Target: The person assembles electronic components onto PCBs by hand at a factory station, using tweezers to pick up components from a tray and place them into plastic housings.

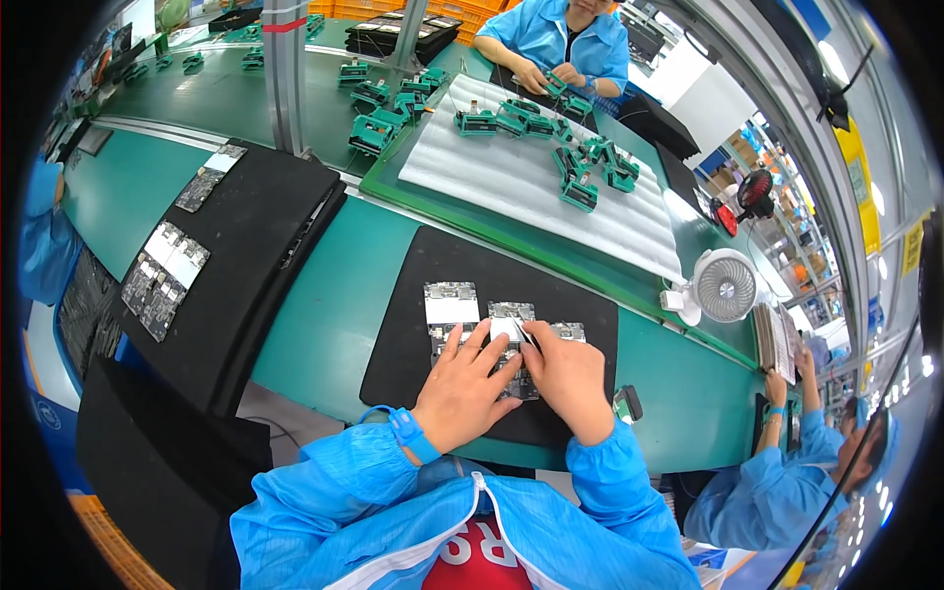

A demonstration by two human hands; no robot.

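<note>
Several circuit boards with white patches lie on a black mat (413,270) in front of me. My left hand (460,385) rests over the boards with its fingers spread, the fingertips on the middle circuit board (511,311). Close beside it, my right hand (572,382) is closed in a pinch above the same board. A slim thing shows at its fingertips, too small to name. The left circuit board (450,295) is partly covered by my left fingers. Behind my right hand, another circuit board (568,329) shows only its far edge.
To the left, black foam sheets (246,226) carry more circuit boards (165,275). Beyond the green rail, green fixtures (526,120) lie on white foam (442,162), where a co-worker handles one. A white fan (725,285) stands at right; another person works beyond it.
</note>
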